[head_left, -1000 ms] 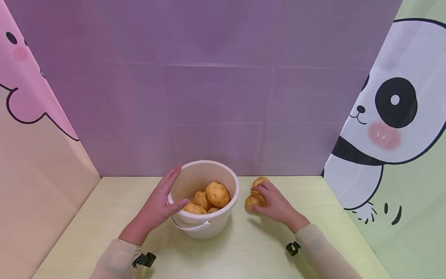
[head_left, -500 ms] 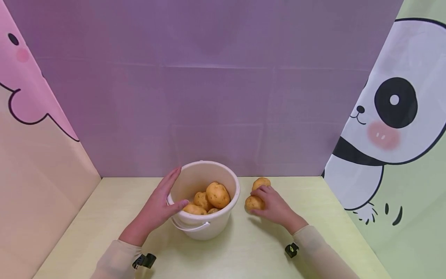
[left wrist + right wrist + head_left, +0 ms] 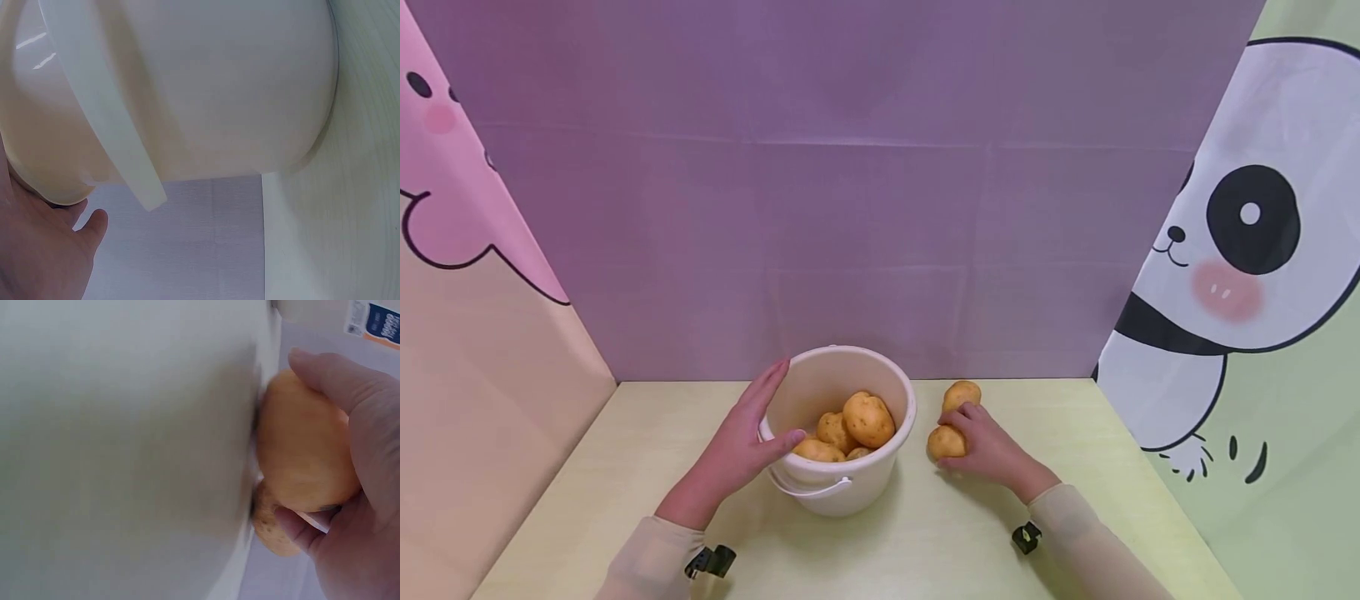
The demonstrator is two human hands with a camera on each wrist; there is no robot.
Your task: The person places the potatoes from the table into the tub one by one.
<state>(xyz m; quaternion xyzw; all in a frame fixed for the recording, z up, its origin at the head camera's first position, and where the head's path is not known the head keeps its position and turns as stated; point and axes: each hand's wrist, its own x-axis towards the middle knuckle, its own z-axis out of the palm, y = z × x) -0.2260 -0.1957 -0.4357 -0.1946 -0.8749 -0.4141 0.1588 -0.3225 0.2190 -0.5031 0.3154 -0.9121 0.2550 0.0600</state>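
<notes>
A white bucket (image 3: 868, 479) stands on the table with several potatoes (image 3: 868, 419) inside. My left hand (image 3: 741, 437) holds its left rim, the thumb laid over the near edge and the fingers along the far left side. The left wrist view shows the bucket's side wall (image 3: 231, 87) and handle (image 3: 115, 128) close up, with part of the left hand (image 3: 44, 244) at the rim. Right of the bucket, my right hand (image 3: 988, 446) grips a potato (image 3: 946, 442), thumb and fingers on opposite sides of it (image 3: 306, 447). Just behind lies another potato (image 3: 962, 395).
The pale wooden table (image 3: 865, 558) ends at a purple backdrop (image 3: 865, 208). Printed side panels rise at left and right, one with a panda (image 3: 1247, 217). A label (image 3: 381, 324) shows on the bucket in the right wrist view.
My right hand has shifted slightly toward me and settled its fingers around the near potato, uncovering more of the far one. The left hand and bucket have stayed in place.
</notes>
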